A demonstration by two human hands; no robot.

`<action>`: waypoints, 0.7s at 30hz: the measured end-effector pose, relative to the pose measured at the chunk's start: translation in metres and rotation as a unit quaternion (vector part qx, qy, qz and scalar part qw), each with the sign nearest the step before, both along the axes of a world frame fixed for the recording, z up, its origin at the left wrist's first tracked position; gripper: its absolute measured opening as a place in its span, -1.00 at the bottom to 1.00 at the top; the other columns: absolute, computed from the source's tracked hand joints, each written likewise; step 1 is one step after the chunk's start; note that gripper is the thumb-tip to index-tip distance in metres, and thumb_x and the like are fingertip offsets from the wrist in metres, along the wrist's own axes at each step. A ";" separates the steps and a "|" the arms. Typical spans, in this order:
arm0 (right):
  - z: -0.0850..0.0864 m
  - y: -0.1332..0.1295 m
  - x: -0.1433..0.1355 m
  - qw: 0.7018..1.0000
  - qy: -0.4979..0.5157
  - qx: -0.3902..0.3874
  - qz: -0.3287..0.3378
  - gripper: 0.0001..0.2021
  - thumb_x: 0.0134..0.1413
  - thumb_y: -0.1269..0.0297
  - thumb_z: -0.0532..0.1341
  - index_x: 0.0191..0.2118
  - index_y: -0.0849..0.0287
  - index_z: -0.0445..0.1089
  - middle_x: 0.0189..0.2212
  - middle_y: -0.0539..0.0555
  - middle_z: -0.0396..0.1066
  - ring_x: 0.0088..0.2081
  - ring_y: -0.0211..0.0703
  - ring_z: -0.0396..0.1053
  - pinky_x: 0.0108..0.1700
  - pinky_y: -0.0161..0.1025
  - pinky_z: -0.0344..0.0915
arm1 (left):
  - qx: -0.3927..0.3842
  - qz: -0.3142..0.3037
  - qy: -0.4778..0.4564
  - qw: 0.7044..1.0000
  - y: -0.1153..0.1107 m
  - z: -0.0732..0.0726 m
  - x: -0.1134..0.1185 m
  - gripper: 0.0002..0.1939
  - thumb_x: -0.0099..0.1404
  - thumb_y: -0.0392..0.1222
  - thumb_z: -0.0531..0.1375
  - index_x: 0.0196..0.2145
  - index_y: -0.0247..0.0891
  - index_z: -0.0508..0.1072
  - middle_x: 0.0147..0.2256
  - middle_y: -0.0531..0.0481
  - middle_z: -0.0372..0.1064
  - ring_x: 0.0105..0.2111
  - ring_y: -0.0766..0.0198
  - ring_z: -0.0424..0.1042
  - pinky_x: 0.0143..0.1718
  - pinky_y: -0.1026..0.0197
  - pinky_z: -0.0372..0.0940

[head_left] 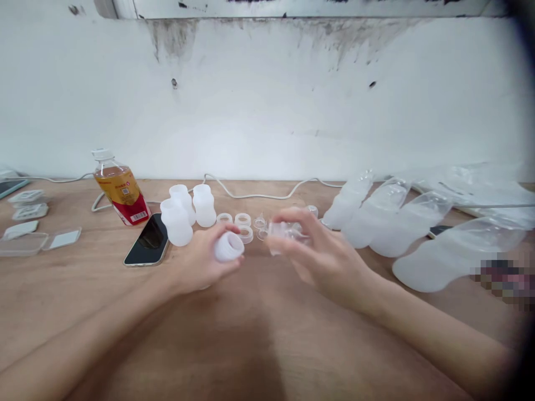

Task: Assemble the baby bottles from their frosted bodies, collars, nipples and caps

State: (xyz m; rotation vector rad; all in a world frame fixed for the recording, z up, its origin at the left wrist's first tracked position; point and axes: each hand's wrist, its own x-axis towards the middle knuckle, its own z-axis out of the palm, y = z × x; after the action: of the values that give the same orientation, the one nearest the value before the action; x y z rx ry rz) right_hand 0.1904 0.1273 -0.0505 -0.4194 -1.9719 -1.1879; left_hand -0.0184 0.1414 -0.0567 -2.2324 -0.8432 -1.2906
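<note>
My left hand (200, 259) is wrapped round a white bottle (229, 247), its threaded mouth turned toward the right. Across a small gap, my right hand (321, 250) grips a clear cap (279, 236) between thumb and fingers. Behind my left hand, several white wavy bottles (204, 206) stand upright. White rings (243, 219) lie on the table just past the two hands, with clear nipples (259, 223) beside them, partly hidden by my right hand.
A phone (147, 240) and a drink bottle (121, 186) are at the left, with small plastic cases (30, 211) farther left. Several bagged white bottles (426, 253) lie at the right. A cable (259, 196) runs along the wall.
</note>
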 end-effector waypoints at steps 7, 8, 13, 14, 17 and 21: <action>-0.018 0.034 -0.011 0.977 -0.083 -0.126 -0.150 -0.71 0.08 0.20 0.03 -0.07 0.15 0.12 -0.26 0.09 0.22 -0.47 -0.23 0.28 -0.53 -0.32 0.12 | 0.209 0.018 -0.098 0.973 0.018 0.005 -0.008 -0.73 0.13 -0.08 0.14 -0.27 -0.28 0.21 -0.24 -0.06 0.14 -0.17 0.23 0.21 -0.11 0.19 0.13; -0.023 0.038 -0.015 0.976 -0.079 -0.121 -0.160 -0.71 0.11 0.18 0.00 -0.07 0.17 0.12 -0.27 0.10 0.23 -0.45 -0.19 0.29 -0.53 -0.32 0.11 | 0.215 0.032 -0.089 0.972 0.019 0.006 -0.009 -0.71 0.13 -0.07 0.14 -0.26 -0.27 0.21 -0.24 -0.05 0.15 -0.18 0.24 0.21 -0.13 0.20 0.14; -0.028 0.045 -0.023 0.977 -0.059 -0.128 -0.162 -0.72 0.17 0.11 -0.11 -0.25 0.22 0.15 -0.42 0.08 0.33 -0.50 -0.20 0.30 -0.58 -0.35 -0.11 | 0.246 0.141 -0.034 0.958 0.012 0.019 -0.016 -0.63 0.14 0.02 0.12 -0.19 -0.26 0.19 -0.24 -0.05 0.30 -0.24 0.21 0.30 -0.22 0.18 0.15; -0.027 0.045 -0.023 0.976 -0.059 -0.138 -0.156 -0.72 0.18 0.12 -0.13 -0.28 0.22 0.15 -0.48 0.06 0.34 -0.54 -0.21 0.29 -0.59 -0.34 -0.16 | 0.263 0.175 -0.025 0.949 0.010 0.021 -0.017 -0.63 0.15 0.03 0.10 -0.18 -0.26 0.20 -0.24 -0.07 0.33 -0.22 0.18 0.31 -0.20 0.14 0.13; -0.024 0.047 -0.021 0.977 -0.075 -0.149 -0.131 -0.72 0.20 0.14 -0.15 -0.33 0.21 0.14 -0.62 -0.01 0.32 -0.60 -0.24 0.26 -0.59 -0.33 -0.23 | 0.316 0.256 -0.003 0.913 0.004 0.025 -0.021 -0.63 0.16 0.10 0.06 -0.21 -0.24 0.26 -0.19 -0.14 0.35 -0.13 0.09 0.29 -0.09 0.03 0.03; -0.022 0.049 -0.018 0.979 -0.083 -0.149 -0.115 -0.76 0.20 0.18 -0.13 -0.37 0.19 0.14 -0.62 -0.03 0.30 -0.62 -0.29 0.22 -0.58 -0.35 -0.19 | 0.346 0.323 0.008 0.881 0.001 0.029 -0.026 -0.57 0.15 0.14 0.03 -0.23 -0.28 0.31 -0.12 -0.25 0.31 -0.03 0.03 0.22 0.00 -0.06 -0.10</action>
State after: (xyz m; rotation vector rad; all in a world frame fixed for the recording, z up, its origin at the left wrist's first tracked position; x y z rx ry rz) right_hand 0.1721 0.1763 -0.0721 -0.7401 -2.3075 -1.0966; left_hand -0.0443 0.1421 -0.0275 -1.2428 -0.8391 -1.0120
